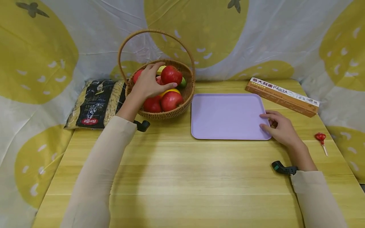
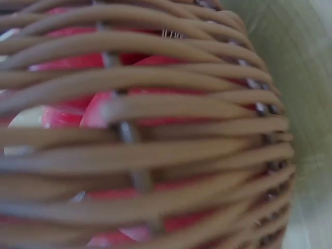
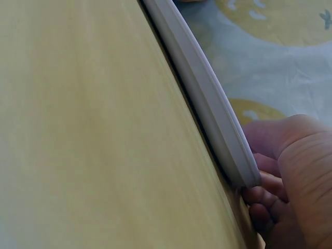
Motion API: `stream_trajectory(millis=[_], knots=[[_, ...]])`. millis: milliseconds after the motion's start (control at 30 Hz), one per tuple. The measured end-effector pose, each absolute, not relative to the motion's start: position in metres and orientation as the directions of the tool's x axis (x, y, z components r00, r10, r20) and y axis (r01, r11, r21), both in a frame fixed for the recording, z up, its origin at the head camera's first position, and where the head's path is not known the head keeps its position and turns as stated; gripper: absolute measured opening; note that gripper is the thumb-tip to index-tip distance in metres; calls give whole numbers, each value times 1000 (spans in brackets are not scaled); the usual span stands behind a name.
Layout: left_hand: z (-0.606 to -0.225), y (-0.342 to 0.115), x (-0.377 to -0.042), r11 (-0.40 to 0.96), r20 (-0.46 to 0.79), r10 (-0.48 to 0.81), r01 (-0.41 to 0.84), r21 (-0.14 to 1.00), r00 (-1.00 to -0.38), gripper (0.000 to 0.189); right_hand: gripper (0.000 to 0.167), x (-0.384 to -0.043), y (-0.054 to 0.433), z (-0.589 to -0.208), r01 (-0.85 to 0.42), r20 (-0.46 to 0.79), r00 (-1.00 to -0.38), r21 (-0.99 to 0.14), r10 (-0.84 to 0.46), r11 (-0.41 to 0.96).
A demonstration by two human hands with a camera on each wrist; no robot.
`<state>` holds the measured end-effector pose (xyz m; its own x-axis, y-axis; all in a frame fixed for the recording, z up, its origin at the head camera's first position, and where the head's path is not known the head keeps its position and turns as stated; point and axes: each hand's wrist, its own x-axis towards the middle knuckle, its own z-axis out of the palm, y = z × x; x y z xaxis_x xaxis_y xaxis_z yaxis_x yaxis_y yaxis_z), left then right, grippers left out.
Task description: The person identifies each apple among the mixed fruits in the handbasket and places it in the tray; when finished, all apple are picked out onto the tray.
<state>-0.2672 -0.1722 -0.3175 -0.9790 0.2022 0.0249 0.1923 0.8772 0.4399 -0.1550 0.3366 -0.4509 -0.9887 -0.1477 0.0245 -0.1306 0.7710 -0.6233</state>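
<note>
My left hand (image 1: 149, 80) reaches over the wicker basket (image 1: 188, 98), thumb and fingers set around a red apple (image 1: 171, 75) at the top of the pile. More red apples (image 1: 172, 101) lie below it, with yellow and green fruit partly covered. The left wrist view meets only the basket's woven side (image 2: 155, 106), blurred, with red fruit behind the gaps. At the right edge of a flat lilac tray (image 1: 228, 117), my right hand (image 1: 280, 126) grips the rim. Seen from the right wrist, its fingers wrap the corner of the tray (image 3: 207, 104).
A black and clear bag of pasta (image 1: 95, 104) leans left of the basket. Behind the tray's right side lies an orange pasta box (image 1: 282, 96), set slantwise. A red lollipop (image 1: 320, 137) rests near the right table edge. The basket's tall handle (image 1: 155, 31) arches above the fruit.
</note>
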Motion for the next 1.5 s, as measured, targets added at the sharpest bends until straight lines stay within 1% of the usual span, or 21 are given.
stream_trajectory(millis=[200,433,667,900,1067,1200,1400,1500], knots=[[-317,-169,-277,874,8,208,190,448,-978,103,43,-153,335,-456,-127,45,-991,-648,-129,751],[-316,-161,-284,886,-48,209,169,432,-977,102,39,-149,337,-461,-135,79,-991,-676,-111,725],[-320,-158,-290,887,-72,227,176,428,-971,98,38,-147,338,-462,-137,91,-991,-679,-102,721],[-333,-159,-296,867,-57,271,218,447,-961,97,38,-149,340,-465,-141,93,-990,-681,-105,719],[-337,-161,-295,859,-40,244,197,472,-969,98,38,-150,339,-466,-133,81,-991,-678,-106,723],[-337,-161,-293,850,10,227,203,485,-974,95,39,-151,338,-466,-128,67,-991,-680,-113,722],[-331,-165,-285,791,63,255,246,560,-965,89,39,-150,339,-463,-126,63,-991,-685,-115,718],[-326,-170,-276,759,72,246,238,606,-967,88,40,-150,339,-463,-122,53,-992,-683,-117,720]])
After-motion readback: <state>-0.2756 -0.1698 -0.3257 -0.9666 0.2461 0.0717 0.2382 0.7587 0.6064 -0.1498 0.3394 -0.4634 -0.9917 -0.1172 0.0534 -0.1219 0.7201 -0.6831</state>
